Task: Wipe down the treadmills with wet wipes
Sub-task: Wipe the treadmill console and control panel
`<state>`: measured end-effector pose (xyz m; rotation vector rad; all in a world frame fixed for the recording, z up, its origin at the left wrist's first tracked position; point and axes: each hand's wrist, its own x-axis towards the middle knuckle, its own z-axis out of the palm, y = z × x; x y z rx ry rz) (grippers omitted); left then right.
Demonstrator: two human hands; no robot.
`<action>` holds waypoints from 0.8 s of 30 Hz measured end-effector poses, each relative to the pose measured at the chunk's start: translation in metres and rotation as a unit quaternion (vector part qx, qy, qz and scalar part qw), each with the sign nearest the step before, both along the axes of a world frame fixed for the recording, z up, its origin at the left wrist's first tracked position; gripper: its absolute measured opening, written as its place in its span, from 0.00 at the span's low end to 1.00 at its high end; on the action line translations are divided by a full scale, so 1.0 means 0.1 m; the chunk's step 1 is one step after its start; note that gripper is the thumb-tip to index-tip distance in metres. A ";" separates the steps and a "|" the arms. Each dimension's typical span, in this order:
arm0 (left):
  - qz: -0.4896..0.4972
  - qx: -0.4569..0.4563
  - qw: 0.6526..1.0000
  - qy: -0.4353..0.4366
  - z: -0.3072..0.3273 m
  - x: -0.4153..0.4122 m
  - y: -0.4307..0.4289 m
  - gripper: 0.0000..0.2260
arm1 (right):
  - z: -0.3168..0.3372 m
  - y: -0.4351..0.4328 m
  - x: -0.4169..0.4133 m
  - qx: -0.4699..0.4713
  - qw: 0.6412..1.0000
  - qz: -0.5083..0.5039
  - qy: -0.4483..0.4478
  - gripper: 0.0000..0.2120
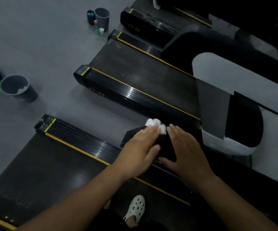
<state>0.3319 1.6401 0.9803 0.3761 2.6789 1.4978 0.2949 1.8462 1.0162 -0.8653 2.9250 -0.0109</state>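
Treadmill (134,28) reads "TT-X6" — left hand (140,147) touches wipe (155,125).

One wide-angle camera, worn on the person's head, looks forward and steeply down from close above the arms. The left grip (140,147) and right grip (185,147) lie near, just below frame centre. Beyond the grips the treadmills (135,80) stretch toward the upper left, with grey floor (35,39) farther out past the left grip
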 end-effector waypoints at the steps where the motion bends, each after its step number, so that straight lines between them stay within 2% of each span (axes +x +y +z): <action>1: -0.047 -0.043 0.997 0.043 0.04 0.00 0.06 0.27 | 0.00 0.06 0.03 0.002 1.000 -0.024 0.006 0.46; 5: -0.146 -0.170 0.965 0.137 0.06 -0.02 0.08 0.29 | -0.03 0.26 0.31 -0.016 0.996 -0.068 0.055 0.45; 9: -0.259 -0.253 0.911 0.198 0.19 -0.21 0.29 0.31 | -0.10 0.35 0.61 -0.070 0.986 -0.127 0.081 0.43; 14: -0.322 -0.263 0.883 0.215 0.27 -0.27 0.63 0.31 | -0.12 0.44 0.86 -0.082 0.969 -0.206 0.111 0.39; 19: -0.361 -0.278 0.861 0.228 0.36 -0.29 1.02 0.32 | -0.10 0.68 1.00 -0.083 0.952 -0.276 0.102 0.47; 24: -0.365 -0.271 0.861 0.225 0.50 -0.29 1.56 0.32 | 0.02 0.94 1.11 -0.088 0.926 -0.357 0.084 0.47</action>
